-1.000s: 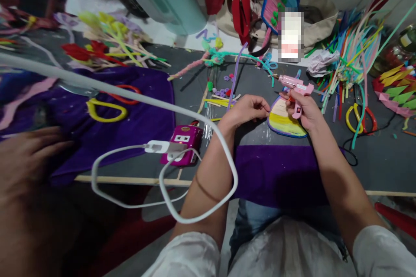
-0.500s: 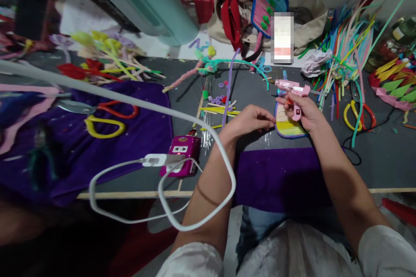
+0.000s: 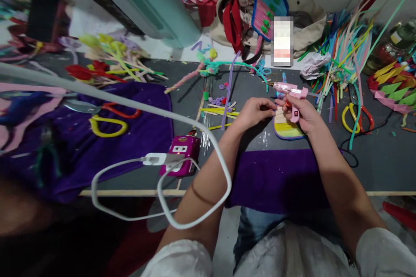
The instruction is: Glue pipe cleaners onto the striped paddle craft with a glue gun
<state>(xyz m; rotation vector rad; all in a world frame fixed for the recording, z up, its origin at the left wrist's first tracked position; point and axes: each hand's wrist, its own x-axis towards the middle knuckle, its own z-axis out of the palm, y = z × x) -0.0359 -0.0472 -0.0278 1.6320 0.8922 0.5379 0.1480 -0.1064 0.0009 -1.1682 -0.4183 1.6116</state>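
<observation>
My right hand [image 3: 307, 114] is wrapped round a pink hot glue gun [image 3: 294, 91], its nozzle pointing left. Under that hand lies a small panel [image 3: 289, 130] with yellow and cream stripes and a blue-purple edging, its upper part partly covered by my fingers. My left hand [image 3: 256, 114] is closed at the panel's upper left edge, thumb and fingertips together. Whatever those fingertips pinch is too small to make out. A purple cloth [image 3: 273, 177] lies in front of the panel at the table edge.
Left of my hands are a lilac pipe cleaner [image 3: 230, 91], a magenta power socket [image 3: 180, 156] and a looping white cable [image 3: 224, 160]. Scissors [image 3: 108, 126] and pliers [image 3: 48, 151] rest on another purple cloth. Scissors [image 3: 351, 117] and bundled pipe cleaners [image 3: 347, 52] are at right.
My left hand has shifted slightly up along the panel's left edge. My right hand keeps hold of the glue gun, nearly unmoved.
</observation>
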